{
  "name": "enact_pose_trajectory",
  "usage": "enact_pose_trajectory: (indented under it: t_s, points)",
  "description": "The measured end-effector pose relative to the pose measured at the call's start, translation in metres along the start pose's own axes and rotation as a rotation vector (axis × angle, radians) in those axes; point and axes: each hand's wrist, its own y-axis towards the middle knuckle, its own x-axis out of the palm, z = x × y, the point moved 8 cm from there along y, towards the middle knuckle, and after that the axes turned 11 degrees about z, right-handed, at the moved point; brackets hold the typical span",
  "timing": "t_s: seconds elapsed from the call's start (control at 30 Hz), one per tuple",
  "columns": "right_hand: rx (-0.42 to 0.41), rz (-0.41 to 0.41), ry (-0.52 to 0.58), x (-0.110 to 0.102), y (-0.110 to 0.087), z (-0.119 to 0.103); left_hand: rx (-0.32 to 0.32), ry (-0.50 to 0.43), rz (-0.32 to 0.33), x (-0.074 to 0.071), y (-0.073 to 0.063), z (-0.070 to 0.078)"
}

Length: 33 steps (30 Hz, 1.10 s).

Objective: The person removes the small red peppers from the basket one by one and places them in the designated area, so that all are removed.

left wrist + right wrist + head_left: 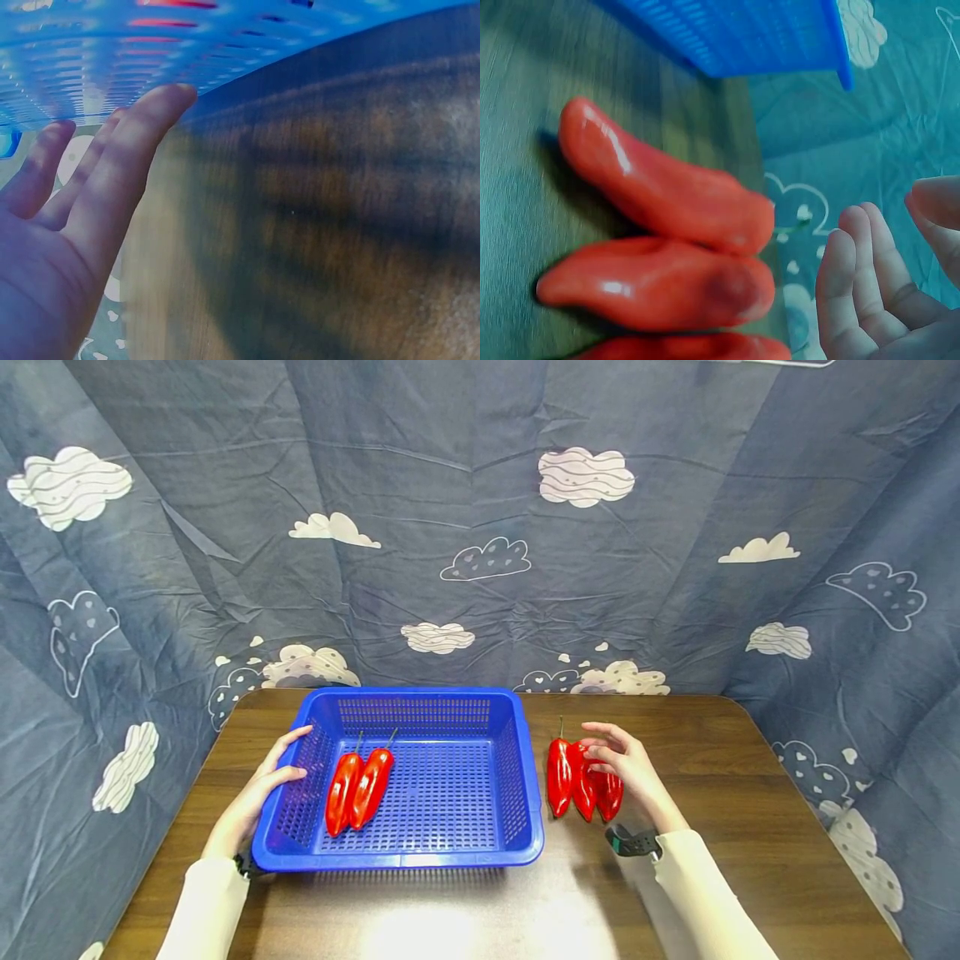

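A blue plastic basket (pixel 399 861) stands on the table with two glossy red peppers (pixel 372 787) lying side by side at its left. My left hand (pixel 251 797) grips the basket's left rim, thumb over the edge; in the left wrist view its other fingers (pixel 112 169) lie against the outer wall. Right of the basket, three more red peppers (pixel 559 777) lie in a row, stems pointing away. My right hand (pixel 628 768) hovers over the rightmost ones with loosely bent fingers, holding nothing. In the right wrist view the nearby pepper (pixel 660 285) is apart from the fingers (pixel 836 277).
The brown wooden table (pixel 705 760) extends right of the peppers. A dark blue curtain (pixel 480 610) with white clouds hangs behind the table and along both sides. Dark bands, one a wrist strap (pixel 633 842), sit on my wrists.
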Motion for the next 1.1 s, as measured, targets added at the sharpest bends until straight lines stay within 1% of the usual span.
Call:
enact_pose_trajectory:
  t_s: [0.3, 0.53, 0.77, 0.97, 1.1]
  points:
    - [-0.014, -0.079, 0.004, 0.022, -0.002, -0.012, -0.01, -0.003, 0.003, 0.0, 0.0, -0.001]
    - [-0.037, -0.133, 0.087, 0.039, -0.004, -0.021, -0.011, -0.015, 0.006, 0.0, 0.0, 0.0]
    - [-0.029, -0.189, 0.118, 0.058, -0.005, -0.027, -0.001, -0.019, 0.001, 0.0, -0.001, 0.001]
    - [-0.04, -0.232, 0.146, 0.072, -0.005, -0.033, -0.01, -0.023, -0.001, 0.0, -0.001, 0.0]
    - [-0.035, -0.244, 0.145, 0.078, -0.006, -0.036, -0.015, -0.02, 0.002, 0.0, 0.0, 0.0]
